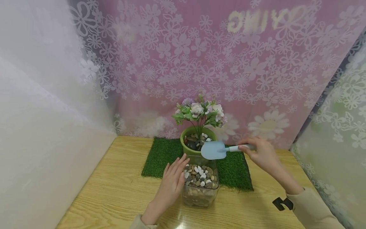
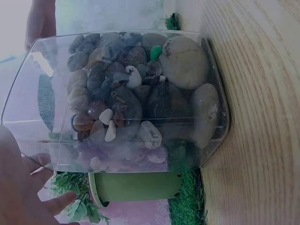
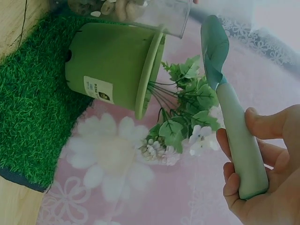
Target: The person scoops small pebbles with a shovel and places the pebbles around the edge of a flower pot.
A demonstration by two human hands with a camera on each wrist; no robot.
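In the head view my right hand (image 1: 261,154) grips the pale handle of a small light-blue trowel (image 1: 213,150). Its blade is above the back edge of a clear plastic container (image 1: 200,200), in front of the green flowerpot (image 1: 184,144). Pebbles (image 1: 198,175) of white, grey and brown fill much of the container. My left hand (image 1: 172,179), fingers extended, lies against the container's left rim. The right wrist view shows fingers and thumb wrapped round the trowel handle (image 3: 241,145). Flowers in white and purple (image 1: 197,109) stand in the pot among stones.
Under the pot lies a green artificial-grass mat (image 1: 234,171) on the wooden table (image 1: 114,178). A pink floral curtain (image 1: 171,63) hangs right behind the pot. Pale sheeting (image 1: 57,111) closes the left side, and a floral panel (image 1: 337,152) the right.
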